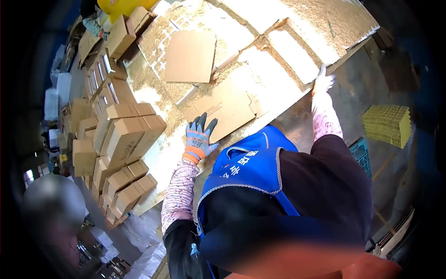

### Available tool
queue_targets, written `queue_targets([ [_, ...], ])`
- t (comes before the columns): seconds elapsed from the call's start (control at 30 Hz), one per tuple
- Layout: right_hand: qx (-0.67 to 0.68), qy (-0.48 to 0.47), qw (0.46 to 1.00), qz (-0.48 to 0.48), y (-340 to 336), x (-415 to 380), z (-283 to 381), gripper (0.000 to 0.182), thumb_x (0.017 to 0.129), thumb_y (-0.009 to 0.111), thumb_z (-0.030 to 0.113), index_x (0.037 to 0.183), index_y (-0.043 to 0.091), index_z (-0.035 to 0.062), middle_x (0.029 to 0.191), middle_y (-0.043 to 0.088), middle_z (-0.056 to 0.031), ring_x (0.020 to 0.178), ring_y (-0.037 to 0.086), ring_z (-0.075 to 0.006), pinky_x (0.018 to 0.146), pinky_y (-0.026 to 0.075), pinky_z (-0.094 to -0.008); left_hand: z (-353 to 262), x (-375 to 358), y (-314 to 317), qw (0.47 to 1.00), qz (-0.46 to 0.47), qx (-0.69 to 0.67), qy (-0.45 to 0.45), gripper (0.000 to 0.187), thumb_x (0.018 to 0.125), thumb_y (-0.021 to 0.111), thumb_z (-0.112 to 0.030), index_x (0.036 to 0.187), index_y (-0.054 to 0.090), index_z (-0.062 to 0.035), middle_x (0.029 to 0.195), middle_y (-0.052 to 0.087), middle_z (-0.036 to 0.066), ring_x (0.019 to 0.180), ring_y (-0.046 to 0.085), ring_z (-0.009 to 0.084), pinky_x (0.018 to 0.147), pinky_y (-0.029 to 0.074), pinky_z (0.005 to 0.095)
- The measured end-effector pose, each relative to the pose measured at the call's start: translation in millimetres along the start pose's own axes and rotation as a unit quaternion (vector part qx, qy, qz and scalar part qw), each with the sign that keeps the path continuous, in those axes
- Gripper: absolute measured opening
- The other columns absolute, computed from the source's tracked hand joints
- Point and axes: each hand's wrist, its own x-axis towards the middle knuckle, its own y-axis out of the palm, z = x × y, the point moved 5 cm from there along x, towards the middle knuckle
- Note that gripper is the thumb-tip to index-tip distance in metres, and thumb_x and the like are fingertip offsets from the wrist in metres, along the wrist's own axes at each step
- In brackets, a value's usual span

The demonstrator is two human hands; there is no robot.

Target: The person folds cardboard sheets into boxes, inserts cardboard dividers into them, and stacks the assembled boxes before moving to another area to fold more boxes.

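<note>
My left hand (200, 136), in a grey-blue and orange glove, has its fingers spread over the left end of a flat folded cardboard piece (223, 111) at the near side of the table. My right hand (323, 83), in a pale glove with an orange cuff, is at the table's right edge, by the corner of a white slab (297, 55); its fingers are blurred and overexposed. Another flat cardboard sheet (190, 56) lies farther back on the table.
Stacked cardboard boxes (127, 139) line the table's left side. A co-worker's gloved hand (95, 29) touches boxes at the upper left. Brown debris covers parts of the table (274, 109). A yellow stack (388, 125) and a teal crate (360, 157) stand at the right.
</note>
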Motion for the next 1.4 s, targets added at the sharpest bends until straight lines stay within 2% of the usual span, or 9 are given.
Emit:
queue_targets([
  [0.37,0.394,0.130,0.854,0.314,-1,-70,4,0.075,0.074,0.072,0.017,0.132,0.028,-0.0017,0.121,0.047,-0.0164,0.105,0.050,-0.0261,0.082,0.046,-0.0381,42,6,-6,0.965,-0.113,-0.234,-0.027,0.087,0.065,0.073,-0.037,0.138,0.033,-0.0127,0.135,0.036,0.020,0.117,0.041,0.0363,0.099,0.034,0.0446],
  [0.47,0.413,0.179,0.720,0.528,-23,-85,24,0.082,0.073,0.071,0.021,0.141,0.026,0.0084,0.123,0.049,-0.0140,0.104,0.052,-0.0271,0.077,0.049,-0.0409,57,-14,-13,0.689,-0.172,-0.686,-0.159,0.080,0.075,0.067,-0.013,0.141,0.022,-0.0089,0.126,0.046,0.015,0.108,0.053,0.0252,0.088,0.049,0.0371],
  [0.73,0.432,0.133,0.659,0.601,-74,-170,32,0.037,0.080,0.064,0.013,0.113,0.057,-0.0028,0.108,0.061,-0.0117,0.099,0.059,-0.0208,0.080,0.051,-0.0312,97,-69,85,0.291,-0.205,-0.907,-0.225,0.041,0.088,0.053,-0.028,0.122,0.049,-0.0058,0.109,0.060,0.010,0.094,0.061,0.0223,0.081,0.052,0.0348],
  [0.8,0.427,0.066,0.648,0.627,-100,-212,67,0.036,0.081,0.064,0.013,0.112,0.058,-0.0040,0.106,0.062,-0.0113,0.097,0.061,-0.0203,0.083,0.050,-0.0302,87,-73,96,0.258,-0.210,-0.917,-0.222,0.040,0.088,0.053,-0.028,0.121,0.051,-0.0051,0.108,0.061,0.009,0.092,0.061,0.0223,0.080,0.052,0.0341],
  [0.83,0.380,-0.310,0.662,0.567,-84,-221,58,0.033,0.082,0.063,0.011,0.110,0.058,-0.0050,0.105,0.063,-0.0120,0.096,0.061,-0.0197,0.083,0.050,-0.0301,83,-75,93,0.264,-0.219,-0.913,-0.218,0.040,0.088,0.053,-0.027,0.122,0.050,-0.0050,0.107,0.061,0.009,0.092,0.061,0.0223,0.080,0.052,0.0340],
  [0.87,0.430,-0.028,0.624,0.652,-109,-246,92,0.029,0.085,0.058,0.008,0.111,0.057,-0.0063,0.104,0.063,-0.0136,0.096,0.061,-0.0198,0.085,0.049,-0.0311,79,-76,90,0.270,-0.228,-0.910,-0.214,0.041,0.088,0.053,-0.027,0.122,0.050,-0.0049,0.107,0.061,0.009,0.092,0.061,0.0223,0.080,0.052,0.0338],
  [0.9,0.412,-0.208,0.612,0.642,-105,-259,92,0.028,0.087,0.056,0.006,0.112,0.057,-0.0067,0.103,0.063,-0.0135,0.097,0.061,-0.0191,0.086,0.049,-0.0308,77,-77,92,0.266,-0.232,-0.911,-0.214,0.041,0.088,0.053,-0.027,0.122,0.050,-0.0049,0.107,0.061,0.009,0.092,0.061,0.0223,0.080,0.052,0.0338],
  [1.2,0.451,0.152,0.413,0.777,-118,-368,102,0.061,0.080,0.064,-0.002,0.135,0.037,0.0017,0.124,0.051,-0.0109,0.105,0.054,-0.0160,0.088,0.048,-0.0289,86,-117,125,0.224,-0.270,-0.913,-0.208,0.048,0.090,0.048,-0.033,0.128,0.045,-0.0035,0.117,0.057,0.013,0.102,0.058,0.0271,0.089,0.048,0.0392],
  [1.4,0.337,0.053,0.450,0.825,-108,-414,96,0.067,0.079,0.069,0.008,0.136,0.034,0.0017,0.134,0.042,-0.0085,0.121,0.040,-0.0158,0.099,0.036,-0.0286,67,-135,128,0.150,-0.306,-0.919,-0.198,0.051,0.090,0.048,-0.034,0.132,0.041,-0.0048,0.121,0.054,0.015,0.104,0.057,0.0304,0.090,0.047,0.0435],
])
